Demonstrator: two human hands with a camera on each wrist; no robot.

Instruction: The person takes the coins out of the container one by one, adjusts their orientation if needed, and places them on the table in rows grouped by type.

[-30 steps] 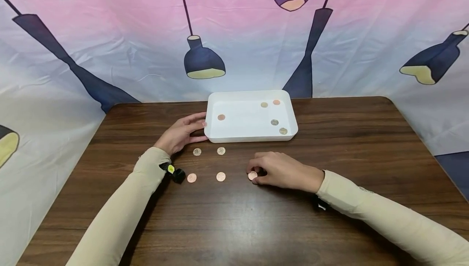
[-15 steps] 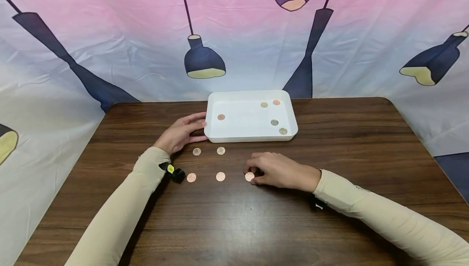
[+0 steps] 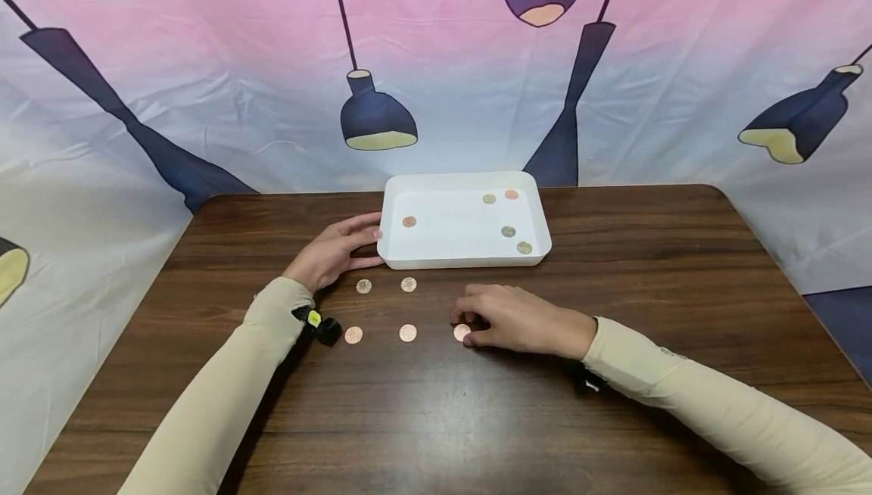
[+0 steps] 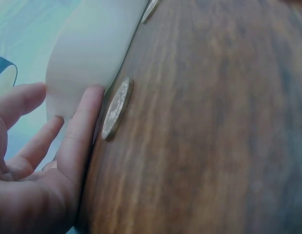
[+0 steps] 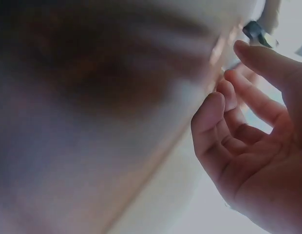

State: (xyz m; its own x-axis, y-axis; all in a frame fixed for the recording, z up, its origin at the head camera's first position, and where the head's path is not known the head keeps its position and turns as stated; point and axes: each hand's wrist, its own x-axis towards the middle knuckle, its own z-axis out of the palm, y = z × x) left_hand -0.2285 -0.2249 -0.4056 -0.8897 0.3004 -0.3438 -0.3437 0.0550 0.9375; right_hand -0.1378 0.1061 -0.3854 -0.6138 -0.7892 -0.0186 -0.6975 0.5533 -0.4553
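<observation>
My left hand [image 3: 328,253] reaches to the left end of a white tray [image 3: 463,260], its straight fingers resting against the wall. In the left wrist view the fingertips [image 4: 95,92] touch that wall, just beside a silvery coin [image 4: 117,108] lying on the table. My right hand [image 3: 521,321] is low over the table in front of the tray. Its thumb and forefinger pinch a copper-coloured coin [image 3: 461,332] at the edges, in line with two other copper coins. The right wrist view shows the other fingers curled; the coin is mostly hidden there.
Two copper coins [image 3: 408,333] lie left of the right hand. Behind them are two silvery-gold coins [image 3: 409,284], close to the tray's front. Several copper and silvery coins [image 3: 508,231] lie inside the tray. A patterned cloth [image 3: 463,124] hangs behind the wooden table [image 3: 409,434].
My right hand has moved slightly left with the copper coin, then come to a stop. The left hand and tray have stayed put; the head view has shifted a little.
</observation>
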